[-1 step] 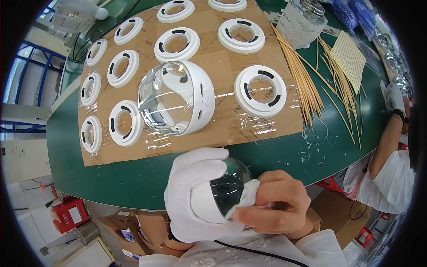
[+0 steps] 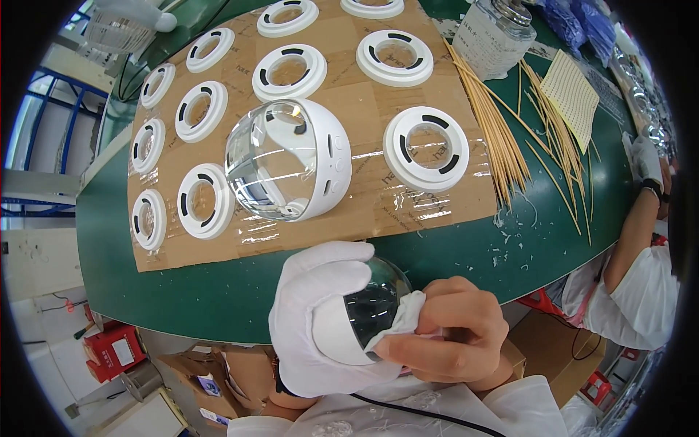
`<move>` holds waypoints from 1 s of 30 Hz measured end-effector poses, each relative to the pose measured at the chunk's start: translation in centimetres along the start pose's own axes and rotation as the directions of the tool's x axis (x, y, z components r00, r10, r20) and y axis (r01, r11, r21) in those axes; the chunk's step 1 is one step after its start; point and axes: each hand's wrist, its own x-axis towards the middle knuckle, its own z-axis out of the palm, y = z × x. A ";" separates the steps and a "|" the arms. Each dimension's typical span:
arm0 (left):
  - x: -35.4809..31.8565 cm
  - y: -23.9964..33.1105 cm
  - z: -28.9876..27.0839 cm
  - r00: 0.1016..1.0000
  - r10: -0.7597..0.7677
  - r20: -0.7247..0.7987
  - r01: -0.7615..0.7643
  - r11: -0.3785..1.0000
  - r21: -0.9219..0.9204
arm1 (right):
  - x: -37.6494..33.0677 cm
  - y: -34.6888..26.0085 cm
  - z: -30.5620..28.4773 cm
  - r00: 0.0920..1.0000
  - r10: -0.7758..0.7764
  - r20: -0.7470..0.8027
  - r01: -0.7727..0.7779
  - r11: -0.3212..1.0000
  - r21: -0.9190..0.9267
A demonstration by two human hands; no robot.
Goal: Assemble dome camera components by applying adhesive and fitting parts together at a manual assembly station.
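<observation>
My left hand (image 2: 309,320), in a white glove, is wrapped round a rounded piece with a white body and a dark glossy dome (image 2: 370,312), close in front of me. My bare right hand (image 2: 462,331) pinches a white cloth (image 2: 400,320) and presses it on the right side of that dome. Beyond my hands a larger clear dome with a white back (image 2: 273,160) lies on its side on a cardboard sheet (image 2: 357,146). Several white rings with dark arc-shaped pads (image 2: 426,149) lie on the same sheet.
Thin wooden sticks (image 2: 502,146) lie in a bundle and loose on the green table (image 2: 211,302). Near them are a clear bottle (image 2: 494,40) and a yellowish dotted sheet (image 2: 571,98). At the right, another person's gloved hand (image 2: 646,156) rests by shiny wrapped items. Cardboard boxes (image 2: 247,375) stand below.
</observation>
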 end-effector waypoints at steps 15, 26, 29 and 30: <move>0.0 0.1 0.0 1.000 -0.006 -0.008 0.006 1.000 0.002 | 0.0 0.3 0.3 0.997 -0.053 -0.050 0.053 0.999 0.001; -0.1 0.2 0.0 1.000 -0.020 -0.005 0.020 1.000 0.002 | -0.2 0.1 -0.2 1.000 -0.031 -0.004 0.031 1.000 -0.002; 0.0 0.2 0.3 1.000 -0.022 -0.021 0.022 1.000 -0.001 | -0.6 0.4 0.0 0.999 -0.041 -0.025 0.041 0.999 0.003; 0.0 0.2 0.3 1.000 -0.023 -0.021 0.023 1.000 0.000 | -0.5 0.3 0.1 0.999 -0.041 -0.025 0.041 0.999 0.004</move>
